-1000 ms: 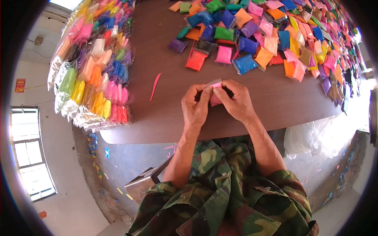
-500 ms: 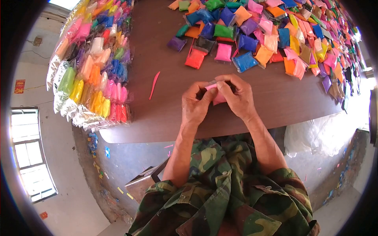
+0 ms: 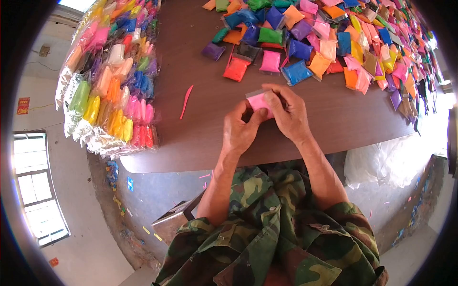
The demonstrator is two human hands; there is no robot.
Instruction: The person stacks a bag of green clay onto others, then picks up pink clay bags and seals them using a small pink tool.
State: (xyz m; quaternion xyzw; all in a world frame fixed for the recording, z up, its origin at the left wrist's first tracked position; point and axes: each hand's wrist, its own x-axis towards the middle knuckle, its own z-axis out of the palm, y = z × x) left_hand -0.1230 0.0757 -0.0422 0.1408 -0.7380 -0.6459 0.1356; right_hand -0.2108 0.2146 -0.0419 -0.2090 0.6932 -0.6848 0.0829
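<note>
A small pink packet (image 3: 258, 102) with a clear top strip is held between both hands above the brown table. My left hand (image 3: 241, 127) grips its lower left part, thumb on the front. My right hand (image 3: 289, 112) pinches its right side, with the thumb over the pink face. Just beyond the hands lie a red packet (image 3: 235, 69), another pink packet (image 3: 271, 62) and a blue packet (image 3: 296, 72). To the left, a thin pink plastic strip (image 3: 186, 102) rests on the table.
Many coloured packets (image 3: 329, 49) are heaped across the back and right of the table (image 3: 191, 138). Stacked clear bags of coloured pieces (image 3: 114, 90) stand at the left. A white plastic bag (image 3: 381, 162) is below the right edge, and an open box (image 3: 176, 217) is below the front edge.
The held packet has been turned so that its clear strip and more of its pink face show. The fingers of both hands have shifted around it.
</note>
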